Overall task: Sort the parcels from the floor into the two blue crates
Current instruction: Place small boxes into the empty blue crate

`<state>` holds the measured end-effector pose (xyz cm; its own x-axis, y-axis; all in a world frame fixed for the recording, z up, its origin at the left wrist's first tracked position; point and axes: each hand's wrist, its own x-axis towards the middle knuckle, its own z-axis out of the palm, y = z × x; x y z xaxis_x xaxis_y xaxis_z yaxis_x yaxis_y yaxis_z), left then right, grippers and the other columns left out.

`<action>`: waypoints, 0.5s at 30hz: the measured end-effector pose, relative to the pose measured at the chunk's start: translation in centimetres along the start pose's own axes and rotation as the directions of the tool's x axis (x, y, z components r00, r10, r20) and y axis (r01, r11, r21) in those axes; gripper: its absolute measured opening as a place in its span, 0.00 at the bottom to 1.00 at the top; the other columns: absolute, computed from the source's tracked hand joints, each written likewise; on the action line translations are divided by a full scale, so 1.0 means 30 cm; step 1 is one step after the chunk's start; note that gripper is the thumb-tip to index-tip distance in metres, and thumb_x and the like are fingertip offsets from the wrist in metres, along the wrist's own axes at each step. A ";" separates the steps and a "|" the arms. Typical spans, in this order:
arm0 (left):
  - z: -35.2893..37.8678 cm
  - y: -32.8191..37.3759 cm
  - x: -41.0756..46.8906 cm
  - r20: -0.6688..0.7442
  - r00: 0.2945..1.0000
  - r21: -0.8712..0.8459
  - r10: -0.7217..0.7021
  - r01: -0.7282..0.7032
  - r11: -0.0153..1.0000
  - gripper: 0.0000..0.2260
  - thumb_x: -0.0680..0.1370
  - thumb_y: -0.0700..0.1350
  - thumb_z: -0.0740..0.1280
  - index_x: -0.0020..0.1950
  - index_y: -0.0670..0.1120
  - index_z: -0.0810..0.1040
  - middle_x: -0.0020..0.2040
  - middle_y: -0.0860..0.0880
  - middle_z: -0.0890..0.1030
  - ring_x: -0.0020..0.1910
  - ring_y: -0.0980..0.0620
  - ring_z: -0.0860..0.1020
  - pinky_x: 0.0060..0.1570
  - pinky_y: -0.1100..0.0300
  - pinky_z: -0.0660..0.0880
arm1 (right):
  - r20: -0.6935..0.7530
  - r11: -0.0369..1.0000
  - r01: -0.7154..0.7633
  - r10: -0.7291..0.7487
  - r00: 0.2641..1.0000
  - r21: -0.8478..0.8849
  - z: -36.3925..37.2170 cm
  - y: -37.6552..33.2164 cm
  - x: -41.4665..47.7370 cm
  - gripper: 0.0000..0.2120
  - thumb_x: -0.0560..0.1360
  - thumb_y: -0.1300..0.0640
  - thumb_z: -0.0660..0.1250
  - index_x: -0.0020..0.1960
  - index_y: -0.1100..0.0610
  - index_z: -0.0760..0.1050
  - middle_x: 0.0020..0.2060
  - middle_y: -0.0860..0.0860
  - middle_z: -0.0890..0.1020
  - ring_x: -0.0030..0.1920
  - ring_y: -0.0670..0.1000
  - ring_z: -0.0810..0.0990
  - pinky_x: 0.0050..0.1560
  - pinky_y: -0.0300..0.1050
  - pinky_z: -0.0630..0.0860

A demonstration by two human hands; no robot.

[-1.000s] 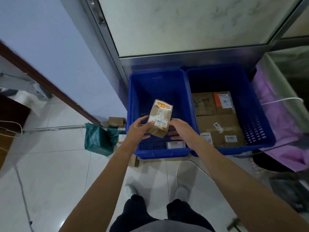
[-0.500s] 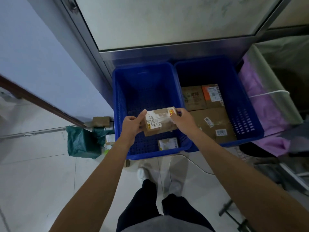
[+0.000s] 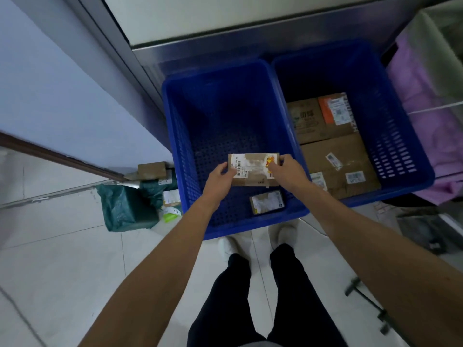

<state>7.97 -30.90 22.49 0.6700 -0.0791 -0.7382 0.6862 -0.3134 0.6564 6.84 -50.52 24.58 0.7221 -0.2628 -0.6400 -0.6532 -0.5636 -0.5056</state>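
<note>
A small brown cardboard parcel (image 3: 253, 169) with a white label and a yellow-red sticker lies flat between my hands, inside the left blue crate (image 3: 175, 136). My left hand (image 3: 220, 179) grips its left end and my right hand (image 3: 288, 169) grips its right end. Whether it touches the crate floor I cannot tell. One small labelled parcel (image 3: 266, 202) lies in that crate's near right corner. The right blue crate (image 3: 400, 136) holds several cardboard parcels (image 3: 335, 161). On the floor left of the crates lie a green bag parcel (image 3: 125, 209) and a small brown box (image 3: 151, 170).
A metal door frame (image 3: 250, 51) runs behind both crates and a pale wall stands to the left. A purple cloth (image 3: 431, 126) hangs right of the crates. A dark metal stand (image 3: 368, 306) lies on the tiles at the right. My feet stand just before the left crate.
The parcel turned from tilted upright to flat and went down into the left crate, both hands still on it. The view moved closer over the crates.
</note>
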 end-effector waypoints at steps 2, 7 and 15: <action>0.014 -0.016 0.057 0.007 1.000 0.020 -0.025 0.025 1.000 0.26 0.83 0.53 0.63 0.80 0.51 0.63 0.75 0.50 0.69 0.70 0.47 0.72 0.69 0.47 0.70 | -0.007 0.999 -0.018 0.018 1.000 -0.027 0.026 0.013 0.055 0.22 0.80 0.45 0.61 0.66 0.58 0.67 0.59 0.58 0.75 0.50 0.57 0.78 0.42 0.51 0.73; 0.068 -0.064 0.233 0.042 0.992 -0.006 -0.116 0.116 0.993 0.24 0.82 0.52 0.63 0.79 0.53 0.65 0.67 0.50 0.76 0.62 0.49 0.76 0.54 0.54 0.73 | -0.024 0.989 -0.078 0.075 0.997 -0.125 0.097 0.068 0.208 0.31 0.79 0.44 0.61 0.75 0.61 0.59 0.68 0.60 0.67 0.63 0.62 0.72 0.56 0.54 0.72; 0.203 -0.305 0.543 0.013 0.984 -0.010 -0.176 0.176 0.984 0.24 0.82 0.58 0.60 0.77 0.53 0.67 0.73 0.52 0.72 0.68 0.49 0.73 0.67 0.51 0.70 | 0.056 0.964 -0.028 0.044 0.997 -0.264 0.291 0.255 0.484 0.32 0.82 0.53 0.58 0.81 0.48 0.46 0.73 0.64 0.59 0.64 0.66 0.71 0.58 0.56 0.73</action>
<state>10.87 -35.07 3.51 0.5351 -0.0354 -0.8441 0.7963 -0.3127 0.5179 10.33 -51.81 6.35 0.6789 -0.2431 -0.6929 -0.5897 -0.7428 -0.3171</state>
